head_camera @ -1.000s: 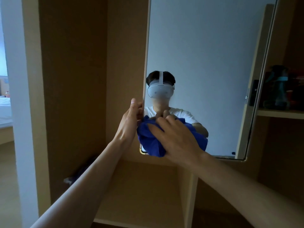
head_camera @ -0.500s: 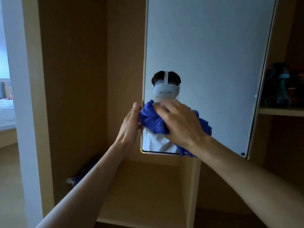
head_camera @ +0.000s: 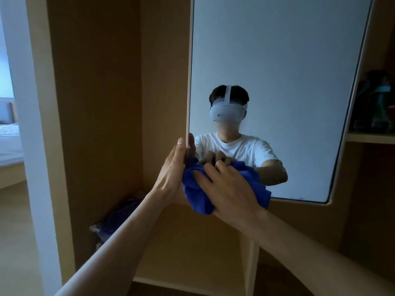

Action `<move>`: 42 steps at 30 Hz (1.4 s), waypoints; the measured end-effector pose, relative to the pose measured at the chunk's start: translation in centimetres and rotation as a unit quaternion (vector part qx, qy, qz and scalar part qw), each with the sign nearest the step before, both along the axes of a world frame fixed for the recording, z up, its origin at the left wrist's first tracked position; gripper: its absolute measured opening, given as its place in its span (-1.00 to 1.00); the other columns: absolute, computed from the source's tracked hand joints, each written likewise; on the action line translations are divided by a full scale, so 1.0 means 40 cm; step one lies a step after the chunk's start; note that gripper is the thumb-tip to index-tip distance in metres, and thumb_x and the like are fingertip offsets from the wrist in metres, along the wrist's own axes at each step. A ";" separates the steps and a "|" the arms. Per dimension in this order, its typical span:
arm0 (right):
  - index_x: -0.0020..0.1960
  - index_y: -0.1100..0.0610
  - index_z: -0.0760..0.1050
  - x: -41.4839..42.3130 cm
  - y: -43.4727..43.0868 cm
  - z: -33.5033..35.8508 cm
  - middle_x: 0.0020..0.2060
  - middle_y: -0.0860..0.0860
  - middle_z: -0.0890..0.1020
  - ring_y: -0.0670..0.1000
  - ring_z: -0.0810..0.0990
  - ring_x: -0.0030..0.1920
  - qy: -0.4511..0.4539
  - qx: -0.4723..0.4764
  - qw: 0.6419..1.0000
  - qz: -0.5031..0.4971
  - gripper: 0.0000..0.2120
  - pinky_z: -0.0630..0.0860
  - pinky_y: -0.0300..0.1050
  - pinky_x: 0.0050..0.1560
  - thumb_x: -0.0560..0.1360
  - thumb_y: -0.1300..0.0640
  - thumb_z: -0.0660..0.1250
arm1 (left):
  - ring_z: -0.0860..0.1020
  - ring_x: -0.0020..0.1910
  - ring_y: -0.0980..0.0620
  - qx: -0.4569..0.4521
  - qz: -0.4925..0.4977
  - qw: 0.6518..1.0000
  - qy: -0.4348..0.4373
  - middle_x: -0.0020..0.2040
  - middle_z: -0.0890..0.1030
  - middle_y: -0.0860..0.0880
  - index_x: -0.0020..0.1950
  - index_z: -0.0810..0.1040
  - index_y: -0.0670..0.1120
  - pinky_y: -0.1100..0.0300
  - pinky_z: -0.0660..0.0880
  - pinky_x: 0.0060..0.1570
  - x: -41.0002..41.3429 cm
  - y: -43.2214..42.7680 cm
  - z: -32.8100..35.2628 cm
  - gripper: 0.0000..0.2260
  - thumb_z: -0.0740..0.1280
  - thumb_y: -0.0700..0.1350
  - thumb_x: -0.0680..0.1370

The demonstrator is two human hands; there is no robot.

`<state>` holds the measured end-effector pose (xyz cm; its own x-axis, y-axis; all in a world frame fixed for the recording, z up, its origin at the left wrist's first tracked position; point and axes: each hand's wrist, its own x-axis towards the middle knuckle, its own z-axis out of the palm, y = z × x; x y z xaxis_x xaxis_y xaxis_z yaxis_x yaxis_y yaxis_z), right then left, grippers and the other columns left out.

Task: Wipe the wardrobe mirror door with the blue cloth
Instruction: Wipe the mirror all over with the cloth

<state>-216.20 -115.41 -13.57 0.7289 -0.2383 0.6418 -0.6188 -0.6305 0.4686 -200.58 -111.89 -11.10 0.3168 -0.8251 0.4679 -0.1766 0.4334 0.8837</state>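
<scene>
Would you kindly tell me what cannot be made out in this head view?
Head view:
Top of the mirror door: cut by the upper edge.
Glass beneath the blue cloth: hidden by cloth and right hand.
Fingertips of the left hand: behind the door's edge.
Shelf items, right: dark, blurred.
Bundle on wardrobe floor: too dim.

Cloth point(head_camera: 199, 196) deep blue; wardrobe point(head_camera: 96, 103) tan; shirt point(head_camera: 241, 147) white.

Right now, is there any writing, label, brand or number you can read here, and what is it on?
No readable text anywhere.
mirror door: bare glass, nothing written.
blue cloth: plain, no tag showing.
dark items on the right shelf: too blurred to read any label.
</scene>
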 end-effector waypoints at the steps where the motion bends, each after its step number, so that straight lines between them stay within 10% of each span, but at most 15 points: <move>1: 0.27 0.07 0.45 0.000 -0.001 -0.014 0.08 0.06 0.54 0.10 0.47 -0.03 0.007 0.001 1.000 -0.003 -0.43 0.46 0.00 -0.11 0.31 0.01 0.53 | 0.64 0.17 0.12 0.000 0.002 1.000 0.000 0.19 0.69 0.03 0.35 0.57 0.01 -0.03 0.51 0.33 -0.002 0.000 0.000 -0.43 0.02 0.36 0.64; 13: 0.36 0.05 0.44 -0.071 -0.016 0.117 0.19 0.12 0.55 0.19 0.50 0.18 -0.024 -0.051 0.998 -0.008 -0.49 0.46 0.12 0.15 0.44 0.22 0.45 | 0.49 0.34 -0.04 0.004 0.042 0.998 -0.039 0.24 0.60 0.09 0.23 0.56 0.20 -0.15 0.30 0.46 -0.037 -0.007 -0.005 -0.43 -0.05 0.44 0.52; 17: 0.32 0.07 0.49 -0.129 -0.026 0.251 0.09 0.08 0.54 0.16 0.46 0.06 -0.058 -0.089 0.994 -0.037 -0.58 0.37 0.06 0.02 0.48 0.22 0.35 | 0.45 0.20 0.06 0.001 0.054 0.998 -0.026 0.15 0.51 0.29 0.05 0.45 0.48 0.27 0.34 -0.01 -0.040 -0.016 -0.011 -0.72 -0.02 0.39 0.52; 19: 0.25 0.10 0.52 -0.153 -0.030 0.297 0.05 0.09 0.55 0.17 0.46 0.00 -0.070 -0.094 0.992 -0.045 -0.66 0.38 0.09 -0.05 0.47 0.22 0.32 | 0.43 0.19 0.12 -0.003 0.063 0.998 -0.021 0.17 0.44 0.20 0.22 0.42 0.43 0.32 0.32 -0.08 -0.043 -0.018 -0.018 -0.66 0.01 0.39 0.53; 21: 0.19 0.12 0.53 -0.172 -0.037 0.312 0.03 0.09 0.56 0.18 0.45 -0.04 -0.078 -0.093 0.992 -0.038 -0.71 0.39 0.08 -0.12 0.48 0.22 0.28 | 0.48 0.10 0.30 -0.019 0.069 0.997 -0.027 0.02 0.49 0.35 -0.03 0.45 0.58 0.31 0.33 -0.06 -0.042 -0.019 -0.026 -0.80 0.04 0.34 0.60; 28: 0.27 0.10 0.52 -0.201 -0.063 0.164 0.07 0.11 0.54 0.16 0.47 0.01 -0.051 -0.095 0.994 -0.006 -0.57 0.40 0.07 -0.06 0.42 0.28 0.45 | 0.39 0.08 0.28 -0.014 0.096 0.994 -0.048 -0.11 0.46 0.57 -0.23 0.37 0.69 0.19 0.32 0.02 -0.051 -0.019 -0.032 -0.74 0.07 0.33 0.59; 31: 0.27 0.06 0.51 -0.202 -0.060 0.065 0.12 0.10 0.56 0.20 0.50 0.09 -0.016 -0.056 0.998 0.005 -0.53 0.47 0.11 0.03 0.39 0.25 0.49 | 0.39 0.05 0.32 -0.019 0.103 0.993 -0.047 -0.02 0.40 0.36 -0.26 0.35 0.68 0.26 0.30 -0.02 -0.060 -0.021 -0.035 -0.78 0.11 0.35 0.55; 35: 0.29 -0.01 0.45 -0.202 -0.046 -0.016 0.08 -0.02 0.56 0.06 0.48 -0.02 0.040 0.006 0.999 -0.009 -0.55 0.48 0.02 -0.03 0.44 0.12 0.46 | 0.42 0.03 0.32 -0.022 0.108 0.992 -0.066 0.05 0.37 0.25 -0.11 0.42 0.51 0.27 0.35 0.00 -0.063 -0.026 -0.055 -0.93 0.16 0.37 0.49; 42: 0.34 0.00 0.44 -0.215 -0.043 0.043 0.18 0.06 0.53 0.14 0.47 0.14 0.010 -0.022 0.999 -0.027 -0.56 0.39 0.03 0.07 0.49 0.20 0.39 | 0.43 0.33 0.06 -0.024 0.118 0.989 -0.083 0.37 0.38 0.08 0.43 0.39 0.20 -0.02 0.38 0.39 -0.071 -0.019 -0.077 -0.53 0.31 0.24 0.54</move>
<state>-224.78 -117.14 -11.83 0.7293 -0.2487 0.6374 -0.6406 -0.5755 0.5084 -203.41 -112.66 -14.18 0.4134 -0.7132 0.5661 -0.4193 0.4028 0.8136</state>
